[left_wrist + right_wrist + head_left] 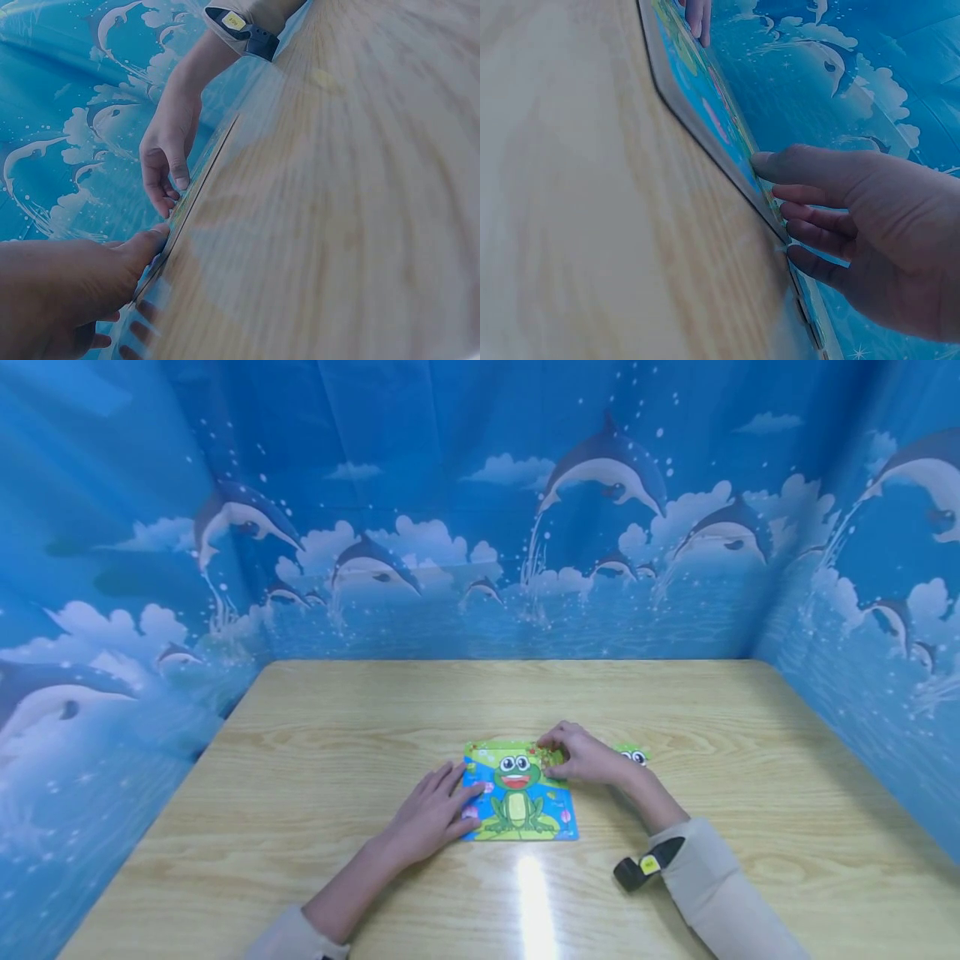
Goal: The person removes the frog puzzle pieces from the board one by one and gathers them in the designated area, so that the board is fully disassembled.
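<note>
A frog jigsaw puzzle (517, 802) in a flat board lies at the middle of the table, its blue and green picture face up. My left hand (435, 810) rests on the board's left edge with fingers spread; in the left wrist view its thumb (150, 244) touches the edge. At the board's upper right corner my right hand (588, 758) has thumb and fingers bent around a green puzzle piece (552, 757), which they partly cover. The right wrist view shows the right thumb (769, 163) against the puzzle surface, with the other fingers curled beside the board's edge.
Behind the right forearm lies another green piece or card with frog eyes (633, 755), partly hidden. The wooden table (360, 710) reaches back to a blue dolphin curtain (450, 527) that surrounds it on three sides. A dark wrist device (641, 868) sits at the right cuff.
</note>
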Available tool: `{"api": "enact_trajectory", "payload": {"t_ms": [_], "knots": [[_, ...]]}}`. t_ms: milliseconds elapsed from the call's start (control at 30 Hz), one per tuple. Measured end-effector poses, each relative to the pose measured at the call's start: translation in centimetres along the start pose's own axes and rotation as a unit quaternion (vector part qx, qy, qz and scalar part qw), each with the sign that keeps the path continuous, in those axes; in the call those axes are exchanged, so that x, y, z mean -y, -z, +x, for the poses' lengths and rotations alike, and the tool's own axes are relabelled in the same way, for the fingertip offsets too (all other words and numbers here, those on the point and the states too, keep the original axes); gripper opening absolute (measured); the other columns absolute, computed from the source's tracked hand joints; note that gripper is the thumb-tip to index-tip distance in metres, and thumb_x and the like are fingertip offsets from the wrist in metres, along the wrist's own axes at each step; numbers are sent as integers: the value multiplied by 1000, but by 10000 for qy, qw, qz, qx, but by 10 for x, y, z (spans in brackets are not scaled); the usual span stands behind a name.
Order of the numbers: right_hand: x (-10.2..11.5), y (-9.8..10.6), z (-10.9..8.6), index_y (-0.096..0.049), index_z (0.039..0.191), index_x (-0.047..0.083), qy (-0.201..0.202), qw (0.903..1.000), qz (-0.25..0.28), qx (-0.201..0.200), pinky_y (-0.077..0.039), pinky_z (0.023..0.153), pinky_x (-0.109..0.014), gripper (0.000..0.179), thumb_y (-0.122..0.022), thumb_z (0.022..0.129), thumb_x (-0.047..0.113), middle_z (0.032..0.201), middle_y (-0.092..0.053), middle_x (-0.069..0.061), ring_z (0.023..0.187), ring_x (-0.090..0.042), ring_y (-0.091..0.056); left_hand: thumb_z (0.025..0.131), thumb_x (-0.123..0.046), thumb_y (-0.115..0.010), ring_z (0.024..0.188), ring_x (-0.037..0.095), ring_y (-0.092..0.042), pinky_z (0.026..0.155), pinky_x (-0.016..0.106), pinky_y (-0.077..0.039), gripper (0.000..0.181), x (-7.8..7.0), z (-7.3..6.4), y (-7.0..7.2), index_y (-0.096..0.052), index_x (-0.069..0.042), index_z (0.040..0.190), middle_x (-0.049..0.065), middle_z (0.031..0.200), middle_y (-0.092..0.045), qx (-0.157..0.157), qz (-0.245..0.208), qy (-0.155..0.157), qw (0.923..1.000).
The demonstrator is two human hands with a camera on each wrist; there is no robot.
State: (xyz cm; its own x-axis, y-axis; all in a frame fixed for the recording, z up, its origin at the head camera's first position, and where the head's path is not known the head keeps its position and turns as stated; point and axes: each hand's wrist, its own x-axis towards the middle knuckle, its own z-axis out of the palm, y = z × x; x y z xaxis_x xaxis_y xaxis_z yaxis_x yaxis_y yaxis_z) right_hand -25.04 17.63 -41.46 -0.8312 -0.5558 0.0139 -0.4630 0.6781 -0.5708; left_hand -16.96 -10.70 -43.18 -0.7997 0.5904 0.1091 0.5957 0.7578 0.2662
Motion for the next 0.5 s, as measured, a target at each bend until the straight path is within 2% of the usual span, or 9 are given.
{"api": "enact_trajectory", "payload": {"t_ms": [200, 500], "knots": [[1, 1, -1, -60, 109, 4, -37, 10000, -42, -35, -43, 84, -37, 40, -74, 77, 22, 99, -49, -1, 94, -20, -47, 93, -45, -47, 133, 39, -18, 104, 53, -19, 51, 0, 0, -1, -43, -20, 138, 19, 146, -23, 19, 4, 18, 10000], [0, -1, -2, -59, 108, 5, 101, 9998, -111, -163, -43, 84, -36, 40, -74, 74, 21, 99, -48, 0, 93, -18, -46, 93, -45, -47, 132, 39, -19, 104, 53, -20, 51, 0, 0, -1, -43, -20, 138, 20, 146, -24, -15, 53, -3, 10000]]}}
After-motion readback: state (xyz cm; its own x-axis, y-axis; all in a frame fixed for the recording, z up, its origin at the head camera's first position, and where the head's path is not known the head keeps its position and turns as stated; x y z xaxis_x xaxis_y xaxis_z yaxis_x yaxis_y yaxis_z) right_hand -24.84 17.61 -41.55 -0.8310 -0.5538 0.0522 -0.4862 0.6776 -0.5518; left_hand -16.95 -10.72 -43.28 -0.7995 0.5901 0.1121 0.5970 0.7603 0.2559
